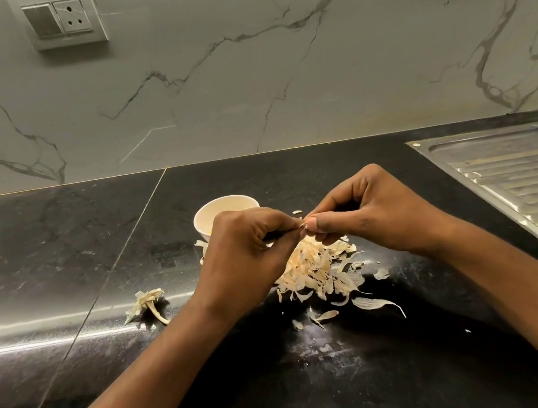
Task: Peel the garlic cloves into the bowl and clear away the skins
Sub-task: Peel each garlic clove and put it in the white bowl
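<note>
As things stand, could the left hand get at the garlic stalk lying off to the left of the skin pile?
Probably yes: the garlic stalk lies alone on bare counter, nothing between it and the left hand. But that hand is pinching a clove with the right hand.

- Two bare forearms are seen, with no sleeves reaching into view.
- No gloves are worn on the left hand (245,241) or the right hand (372,213).
- Short, unpainted nails are shown on the fingers.
</note>
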A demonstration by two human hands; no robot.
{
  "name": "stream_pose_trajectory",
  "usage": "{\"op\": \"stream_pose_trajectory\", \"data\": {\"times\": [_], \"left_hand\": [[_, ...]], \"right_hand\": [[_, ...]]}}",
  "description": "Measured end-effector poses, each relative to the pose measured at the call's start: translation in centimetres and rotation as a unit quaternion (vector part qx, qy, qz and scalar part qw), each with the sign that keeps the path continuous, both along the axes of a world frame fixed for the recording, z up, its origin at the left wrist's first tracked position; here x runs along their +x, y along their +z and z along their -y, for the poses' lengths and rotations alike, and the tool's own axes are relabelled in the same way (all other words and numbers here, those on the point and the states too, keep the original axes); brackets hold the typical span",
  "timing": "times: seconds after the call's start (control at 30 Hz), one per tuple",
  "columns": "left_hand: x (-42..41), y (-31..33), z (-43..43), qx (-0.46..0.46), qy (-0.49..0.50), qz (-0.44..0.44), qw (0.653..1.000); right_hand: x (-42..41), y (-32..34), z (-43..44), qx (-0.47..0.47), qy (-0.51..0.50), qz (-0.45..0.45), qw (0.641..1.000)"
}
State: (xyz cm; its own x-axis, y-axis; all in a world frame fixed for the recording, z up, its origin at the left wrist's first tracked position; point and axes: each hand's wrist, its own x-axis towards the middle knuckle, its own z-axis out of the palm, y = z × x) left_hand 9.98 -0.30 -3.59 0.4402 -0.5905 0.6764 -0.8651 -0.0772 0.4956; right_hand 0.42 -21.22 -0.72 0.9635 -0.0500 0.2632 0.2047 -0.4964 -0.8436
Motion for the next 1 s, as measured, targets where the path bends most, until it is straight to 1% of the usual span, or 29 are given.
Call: {"op": "stream_pose_trajectory", "data": {"times": [0.13,0.23,0.33,0.4,0.47,0.57,0.63,0.67,0.8,0.93,1.0], "left_hand": [[-0.1,0.1,-0.2,0.001,-0.003,0.023,1.0],[-0.1,0.0,-0.2,-0.009,-0.004,0.031,0.999],[-0.1,0.0,-0.2,-0.029,-0.006,0.02,0.999],[-0.1,0.1,-0.1,-0.054,-0.018,-0.011,0.998],[-0.1,0.2,0.1,-0.09,-0.044,-0.081,0.992],[-0.2,0.4,0.3,-0.134,-0.088,-0.209,0.965],[-0.3,0.5,0.4,-0.144,-0.104,-0.262,0.949],[-0.4,0.5,0.3,-0.145,-0.107,-0.28,0.943],[-0.4,0.5,0.3,-0.138,-0.106,-0.314,0.933],[-0.5,0.6,0.4,-0.141,-0.097,-0.321,0.932],[-0.7,0.7,0.4,-0.157,-0.094,-0.335,0.924]], "right_hand": [[-0.1,0.0,-0.2,0.01,-0.005,0.009,1.0],[-0.1,-0.2,-0.6,0.02,-0.019,0.04,0.999],[0.0,-0.5,-1.2,0.025,-0.03,0.076,0.996],[0.0,-0.6,-1.6,0.033,-0.038,0.098,0.994],[0.0,-0.7,-1.8,0.06,-0.045,0.11,0.991],[0.0,-0.6,-1.6,0.116,-0.043,0.107,0.987],[-0.1,-0.5,-1.4,0.123,-0.045,0.107,0.986],[-0.1,-0.5,-1.4,0.112,-0.045,0.109,0.987],[-0.1,-0.4,-1.4,0.043,-0.041,0.121,0.991],[0.1,-0.4,-1.3,0.032,-0.038,0.118,0.992],[0.2,-0.6,-1.4,0.027,-0.037,0.114,0.992]]}}
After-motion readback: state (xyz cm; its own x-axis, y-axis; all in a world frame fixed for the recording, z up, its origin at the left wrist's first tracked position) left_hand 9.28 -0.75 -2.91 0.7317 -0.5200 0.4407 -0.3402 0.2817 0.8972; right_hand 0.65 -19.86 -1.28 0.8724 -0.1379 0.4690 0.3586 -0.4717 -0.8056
